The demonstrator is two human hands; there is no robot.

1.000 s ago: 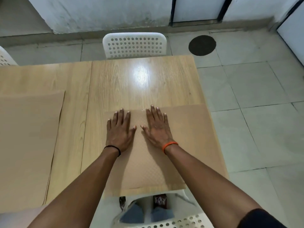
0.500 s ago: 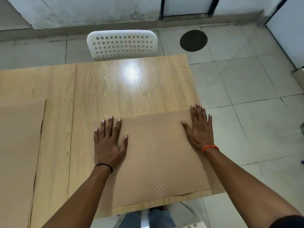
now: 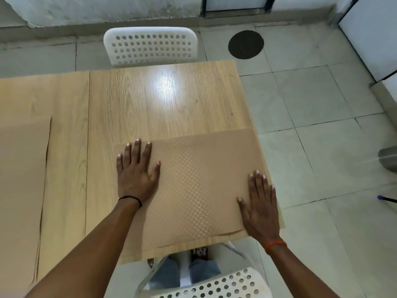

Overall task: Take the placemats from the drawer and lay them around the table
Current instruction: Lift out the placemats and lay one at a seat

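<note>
Under both palms I see the mat (image 3: pixel 193 186) flat on the table (image 3: pixel 150 100): left hand (image 3: pixel 135 175) spread on its left edge, right hand (image 3: pixel 261 208) spread at its right corner.

The placemat (image 3: pixel 193 186) at 6 o'clock is tan with a fine checkered weave; a second placemat (image 3: pixel 21 190) at 9 o'clock is plain tan. The table (image 3: pixel 163 100) is pale wood grain (with a white glare patch). The chair (image 3: pixel 150 46) at 12 o'clock is white, dotted with holes. Wristbands: black (image 3: pixel 131 198) and orange (image 3: pixel 276 246). The floor (image 3: pixel 322 147) is pale grey tile, with a dark round spot (image 3: pixel 246 44) at 1 o'clock.
</note>
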